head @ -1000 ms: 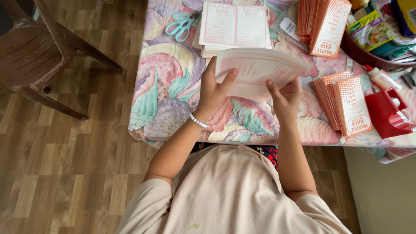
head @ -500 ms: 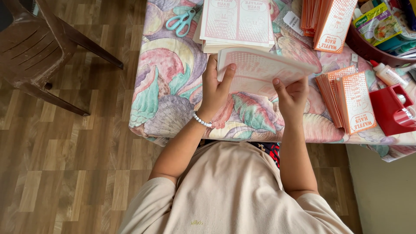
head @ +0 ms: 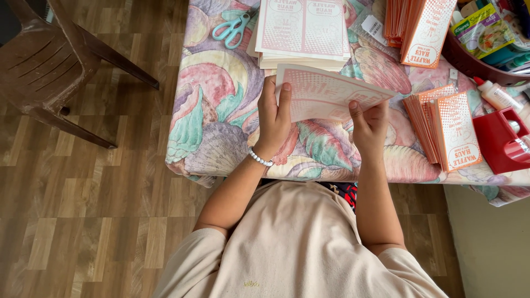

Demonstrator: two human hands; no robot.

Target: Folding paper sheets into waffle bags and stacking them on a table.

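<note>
Both hands are holding one printed sheet over the table's near edge: left hand is pinching its left end, right hand is gripping the lower right edge. Best w/ corners kept lined up & light, even pressure. Orange-white folded bags are fanning at the right edge beside a red tape dispenser. Flat sheet stack & teal scissors are lying toward the far edge; another orange stack is sitting far right.

Bright, even daylight, soft and diffuse, source unclear. Faint soft shadow under the brown chair on the floor. No harsh glare; slight sheen on the red dispenser. Sharp focus overall, no motion blur. Mild wide-angle stretch at edges.
</note>
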